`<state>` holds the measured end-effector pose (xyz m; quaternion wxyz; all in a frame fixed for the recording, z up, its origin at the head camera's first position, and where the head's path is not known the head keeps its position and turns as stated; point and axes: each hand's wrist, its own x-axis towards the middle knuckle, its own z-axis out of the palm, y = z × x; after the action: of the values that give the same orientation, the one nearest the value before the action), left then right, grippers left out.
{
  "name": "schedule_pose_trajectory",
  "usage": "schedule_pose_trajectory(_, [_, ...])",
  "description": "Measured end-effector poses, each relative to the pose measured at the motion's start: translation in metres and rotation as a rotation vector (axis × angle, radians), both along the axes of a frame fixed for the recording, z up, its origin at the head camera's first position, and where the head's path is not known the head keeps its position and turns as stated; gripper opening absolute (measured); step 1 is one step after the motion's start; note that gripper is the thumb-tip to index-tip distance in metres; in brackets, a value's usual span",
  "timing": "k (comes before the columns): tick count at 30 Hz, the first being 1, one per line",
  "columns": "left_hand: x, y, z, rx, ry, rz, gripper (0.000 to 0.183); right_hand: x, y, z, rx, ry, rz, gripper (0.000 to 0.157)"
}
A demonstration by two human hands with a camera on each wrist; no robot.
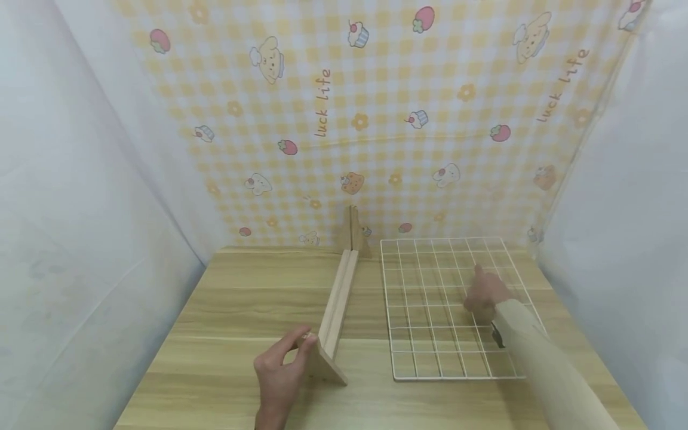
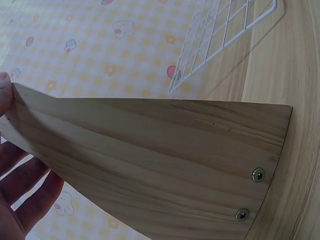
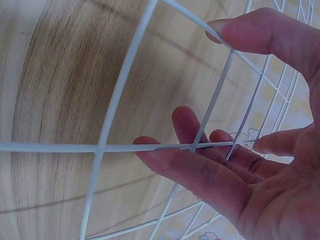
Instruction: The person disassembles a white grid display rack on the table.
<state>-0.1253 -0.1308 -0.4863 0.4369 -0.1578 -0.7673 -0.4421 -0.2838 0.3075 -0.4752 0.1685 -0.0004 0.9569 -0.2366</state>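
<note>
My left hand (image 1: 282, 373) pinches the narrow top of a tapered wooden end board (image 1: 329, 365). Two round metal bolts (image 2: 258, 175) show near its wide lower end in the left wrist view. Two parallel wooden bars (image 1: 340, 295) run from this board to a similar end board (image 1: 353, 230) at the back. To the right, a white wire grid panel (image 1: 427, 306) is in the grasp of my right hand (image 1: 486, 292). The right wrist view shows thumb and fingers (image 3: 195, 172) against its wires, some reaching through the openings.
Everything is over a wood-grain tabletop (image 1: 242, 298). Behind it hangs a yellow checked cloth (image 1: 376, 149) with cartoon prints, and white sheets (image 1: 97, 179) flank both sides. The grid casts shadows on the tabletop.
</note>
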Motion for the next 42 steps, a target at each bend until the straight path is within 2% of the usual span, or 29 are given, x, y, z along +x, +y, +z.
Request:
schedule_pose_trajectory(4, [0.0,0.003,-0.001,-0.004,-0.008,-0.011,0.027,-0.001,-0.005,-0.003,0.018,-0.04,-0.002,0.116])
schedule_pose_trajectory(8, [-0.001,0.006,0.001,-0.007,-0.024,0.006,0.025,-0.003,-0.012,-0.004,0.038,-0.045,0.013,0.106])
schedule_pose_trajectory(14, [-0.005,0.012,0.002,0.0,-0.03,-0.019,0.024,-0.005,-0.02,-0.006,0.076,-0.049,0.011,0.108])
schedule_pose_trajectory(17, [-0.008,0.016,0.002,0.0,-0.014,-0.033,0.023,-0.005,-0.023,-0.005,0.083,-0.041,0.009,0.097])
schedule_pose_trajectory(22, [-0.012,0.021,0.002,-0.016,-0.009,-0.019,0.022,-0.006,-0.028,-0.004,0.094,-0.026,0.003,0.082])
schedule_pose_trajectory(25, [-0.013,0.023,0.002,-0.011,-0.016,-0.016,0.021,-0.008,-0.031,-0.006,0.09,-0.031,-0.008,0.078])
schedule_pose_trajectory(32, [-0.013,0.026,0.001,-0.023,-0.031,0.002,0.019,-0.014,-0.033,-0.017,0.074,-0.048,-0.047,0.055])
schedule_pose_trajectory(36, [-0.014,0.025,0.001,-0.032,-0.031,0.014,0.018,-0.018,-0.035,-0.02,0.075,-0.053,-0.048,0.055])
schedule_pose_trajectory(42, [-0.015,0.024,0.001,-0.074,-0.022,0.007,0.018,-0.019,-0.038,-0.018,0.094,-0.061,-0.028,0.066])
